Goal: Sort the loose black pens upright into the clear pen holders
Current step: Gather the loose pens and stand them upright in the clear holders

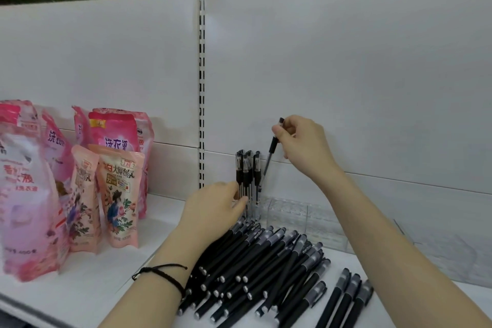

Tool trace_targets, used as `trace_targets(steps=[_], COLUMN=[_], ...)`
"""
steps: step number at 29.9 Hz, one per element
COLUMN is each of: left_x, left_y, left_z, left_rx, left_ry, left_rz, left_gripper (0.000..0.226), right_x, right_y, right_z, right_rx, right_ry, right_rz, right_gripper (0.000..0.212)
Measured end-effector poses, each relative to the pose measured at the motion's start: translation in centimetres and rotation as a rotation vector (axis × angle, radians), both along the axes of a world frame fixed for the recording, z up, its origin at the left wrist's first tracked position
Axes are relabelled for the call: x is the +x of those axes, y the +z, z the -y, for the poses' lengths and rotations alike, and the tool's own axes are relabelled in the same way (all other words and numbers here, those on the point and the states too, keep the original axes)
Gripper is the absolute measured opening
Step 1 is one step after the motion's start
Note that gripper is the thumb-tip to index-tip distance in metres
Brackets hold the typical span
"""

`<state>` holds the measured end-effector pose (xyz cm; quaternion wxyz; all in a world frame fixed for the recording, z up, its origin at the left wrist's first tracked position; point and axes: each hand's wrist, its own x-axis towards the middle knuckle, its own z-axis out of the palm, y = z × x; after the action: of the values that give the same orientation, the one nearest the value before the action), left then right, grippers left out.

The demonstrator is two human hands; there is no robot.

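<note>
A heap of loose black pens (255, 269) lies on the white shelf in front of me, with three more (346, 301) set apart to its right. Several pens (247, 170) stand upright in a clear pen holder (251, 212) against the back panel. My left hand (213, 208) grips the standing pens and the holder's left side. My right hand (300, 144) pinches one black pen (271, 152) near its cap and holds it almost upright, tip down, just right of the standing pens. A second clear holder (306, 218) stands to the right with nothing visible in it.
Pink and peach detergent pouches (80, 181) stand on the shelf at the left. A slotted upright post (201, 82) divides the white back panel. A further clear tray (426, 253) sits at the right, blurred. The shelf's front edge runs along the bottom left.
</note>
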<state>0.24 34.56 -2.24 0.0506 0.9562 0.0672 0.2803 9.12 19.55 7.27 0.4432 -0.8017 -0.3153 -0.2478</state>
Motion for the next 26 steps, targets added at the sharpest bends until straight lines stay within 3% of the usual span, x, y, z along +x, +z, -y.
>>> trace_targets(steps=[2, 5, 15, 26], left_x=[-0.2, -0.4, -0.2, 0.1], left_y=[-0.1, -0.8, -1.3, -1.2], left_z=[0.3, 0.7, 1.0, 0.1], left_rx=[0.178, 0.271, 0.194, 0.107], left_ry=[0.003, 0.0, 0.088, 0.07], left_rz=[-0.017, -0.033, -0.101, -0.082], left_gripper=[0.035, 0.049, 0.04, 0.037], right_x=[0.3, 0.8, 0.6, 0.3], right_y=[-0.5, -1.0, -1.5, -5.2], right_z=[0.0, -0.2, -0.9, -0.2], right_rx=[-0.044, -0.086, -0.118, -0.576], right_ry=[-0.019, -0.035, 0.004, -0.128], right_rz=[0.007, -0.009, -0.028, -0.053], right_gripper=[0.025, 0.025, 0.022, 0.057])
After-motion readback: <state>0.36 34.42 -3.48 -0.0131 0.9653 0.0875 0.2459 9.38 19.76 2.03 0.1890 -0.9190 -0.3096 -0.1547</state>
